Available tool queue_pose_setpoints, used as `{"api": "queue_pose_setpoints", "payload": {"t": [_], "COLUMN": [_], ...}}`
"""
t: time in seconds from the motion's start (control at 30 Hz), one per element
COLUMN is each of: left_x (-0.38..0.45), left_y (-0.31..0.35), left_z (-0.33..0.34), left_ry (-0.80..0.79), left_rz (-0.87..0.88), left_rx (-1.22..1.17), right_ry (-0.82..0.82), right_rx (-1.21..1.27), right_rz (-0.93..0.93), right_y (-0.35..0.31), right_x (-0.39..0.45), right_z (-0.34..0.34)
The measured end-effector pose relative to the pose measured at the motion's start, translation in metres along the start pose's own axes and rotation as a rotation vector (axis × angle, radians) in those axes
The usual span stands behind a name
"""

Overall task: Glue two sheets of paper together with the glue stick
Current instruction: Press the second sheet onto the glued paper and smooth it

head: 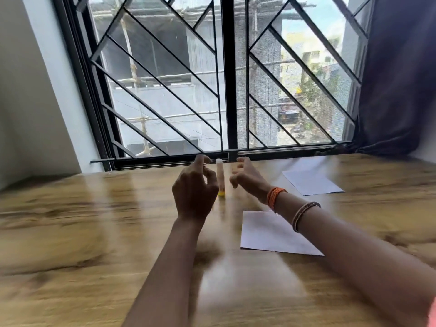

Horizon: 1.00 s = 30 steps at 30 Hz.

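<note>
A glue stick [221, 178] with a white cap and a yellow base stands upright on the wooden table [94, 232], near the window. My left hand [194, 187] hovers just left of it, fingers spread and curled, holding nothing. My right hand [247, 177] is just right of the stick, fingers apart, also empty; neither hand clearly touches it. One white sheet of paper [271, 233] lies flat under my right forearm. A second white sheet [311, 180] lies farther back at the right. The picture is blurred by motion.
A barred window [226, 79] runs along the table's far edge. A dark curtain [398, 79] hangs at the right, its hem resting on the table corner. A white wall [35, 102] closes the left side.
</note>
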<state>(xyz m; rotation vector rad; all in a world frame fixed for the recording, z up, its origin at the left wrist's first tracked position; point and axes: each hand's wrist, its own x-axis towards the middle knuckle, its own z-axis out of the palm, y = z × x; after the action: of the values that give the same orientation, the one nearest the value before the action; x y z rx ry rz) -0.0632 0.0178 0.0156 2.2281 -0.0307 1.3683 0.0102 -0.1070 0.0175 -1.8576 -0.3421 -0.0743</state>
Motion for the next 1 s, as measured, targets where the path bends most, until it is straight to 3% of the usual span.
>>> {"api": "queue_pose_setpoints", "payload": {"t": [0.1,0.23,0.37,0.5,0.67,0.83,1.0], "left_x": [-0.004,-0.017,-0.021,-0.013,-0.004,-0.010,-0.019], "left_y": [0.026,0.044,0.049,0.062,0.086,0.116,0.125], "left_z": [0.001,0.009,0.025,0.052,0.101,0.140,0.151], "left_ry": [-0.092,-0.316,-0.487,-0.696,-0.845,-1.063,-1.135], "left_rz": [0.136,0.244,0.293,0.269,0.224,0.356,0.233], "left_rx": [-0.052,-0.069,-0.104,-0.092,-0.087,0.095,0.070], "right_ry": [0.109,0.398,0.615,0.558,0.511,0.445,0.458], "right_rx": [-0.022,-0.305,-0.605,-0.705,-0.775,-0.837,-0.751], "right_rz": [-0.008,0.051,0.267,0.459,0.486,0.475,0.414], "right_y": [0.000,0.024,0.055,0.075,0.080,0.077,0.075], "right_x": [-0.007,-0.006,-0.029,-0.045,-0.045,-0.045,-0.042], "right_z": [-0.036,-0.095,-0.149,-0.176,-0.180,-0.176,-0.167]}}
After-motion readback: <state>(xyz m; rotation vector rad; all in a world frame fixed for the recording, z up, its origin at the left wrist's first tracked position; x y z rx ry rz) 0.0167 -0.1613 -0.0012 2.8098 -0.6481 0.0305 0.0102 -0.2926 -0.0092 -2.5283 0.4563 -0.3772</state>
